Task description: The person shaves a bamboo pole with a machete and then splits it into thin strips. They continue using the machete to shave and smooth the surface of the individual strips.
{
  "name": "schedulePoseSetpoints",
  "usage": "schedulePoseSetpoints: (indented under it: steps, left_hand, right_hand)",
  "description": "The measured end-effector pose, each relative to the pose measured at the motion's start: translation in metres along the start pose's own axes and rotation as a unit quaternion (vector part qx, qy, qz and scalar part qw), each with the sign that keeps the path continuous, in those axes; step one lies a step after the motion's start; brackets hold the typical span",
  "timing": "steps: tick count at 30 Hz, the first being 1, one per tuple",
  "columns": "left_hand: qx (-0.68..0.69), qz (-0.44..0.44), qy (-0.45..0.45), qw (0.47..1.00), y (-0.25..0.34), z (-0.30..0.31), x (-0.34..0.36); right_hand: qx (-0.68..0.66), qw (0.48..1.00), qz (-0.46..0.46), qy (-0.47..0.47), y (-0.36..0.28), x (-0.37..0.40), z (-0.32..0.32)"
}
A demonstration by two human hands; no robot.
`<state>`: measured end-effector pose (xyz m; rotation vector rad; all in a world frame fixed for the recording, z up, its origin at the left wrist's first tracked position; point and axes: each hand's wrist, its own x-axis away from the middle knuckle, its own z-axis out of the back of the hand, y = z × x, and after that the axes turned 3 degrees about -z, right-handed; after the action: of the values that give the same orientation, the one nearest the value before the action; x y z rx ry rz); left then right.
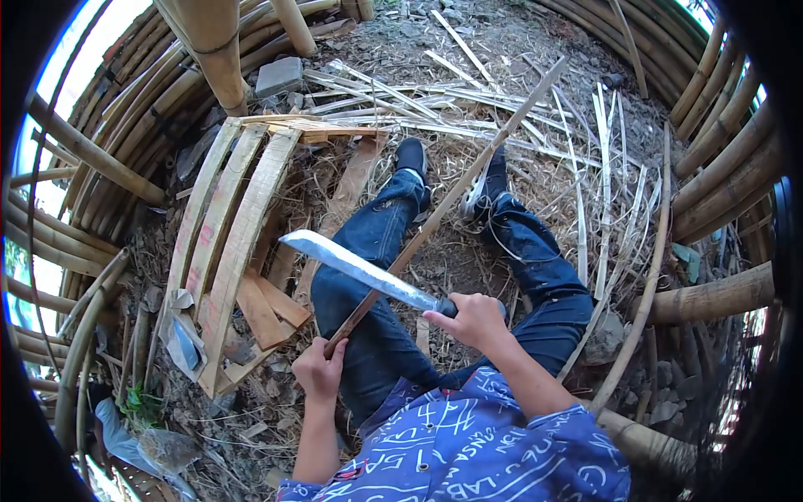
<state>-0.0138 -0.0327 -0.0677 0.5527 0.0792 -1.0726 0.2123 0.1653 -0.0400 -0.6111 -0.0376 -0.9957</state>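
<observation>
My right hand (473,320) grips the dark handle of a long machete (355,266) whose blade points up and to the left, lying across a thin bamboo strip (468,186). My left hand (319,367) holds the near end of that strip, which runs diagonally away up to the right, over my legs in blue jeans (376,243). The blade touches the strip a little beyond my left hand. I sit on the ground with both legs stretched forward.
A wooden pallet frame (227,251) lies to the left. Several split bamboo strips (602,192) are scattered ahead and to the right on dirt. Thick bamboo poles (719,293) ring the spot. A grey stone (278,75) sits at the back.
</observation>
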Motion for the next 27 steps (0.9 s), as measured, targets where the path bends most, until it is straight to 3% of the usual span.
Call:
schedulePoseSetpoints:
  steps: [4,8,10,13,18,23,27]
  left_hand:
    - [0.021,0.013,0.004,1.000,0.000,-0.002,0.001]
    - [-0.003,0.007,0.005,1.000,0.001,-0.001,0.002]
    - [-0.008,0.001,0.016,1.000,0.004,-0.001,-0.001]
    - [-0.030,-0.035,0.007,0.999,0.011,0.003,-0.010]
    - [-0.029,-0.027,-0.009,0.999,0.008,0.004,-0.007]
    - [-0.008,-0.011,-0.020,1.000,0.007,0.004,-0.006]
    - [-0.004,-0.019,-0.025,0.999,0.006,0.001,-0.006]
  right_hand:
    - [0.057,0.997,0.005,0.055,0.004,-0.006,0.013]
    - [0.058,0.986,-0.081,0.135,0.039,-0.020,0.036]
    - [0.058,0.982,-0.130,0.125,0.056,-0.025,0.057]
    - [0.098,0.979,-0.131,0.124,0.063,-0.023,0.055]
    - [0.015,0.973,-0.166,0.156,0.057,-0.013,0.019]
    - [-0.063,0.975,-0.158,0.144,0.047,-0.011,0.012]
    - [0.004,0.988,-0.088,0.125,0.038,-0.005,0.019]
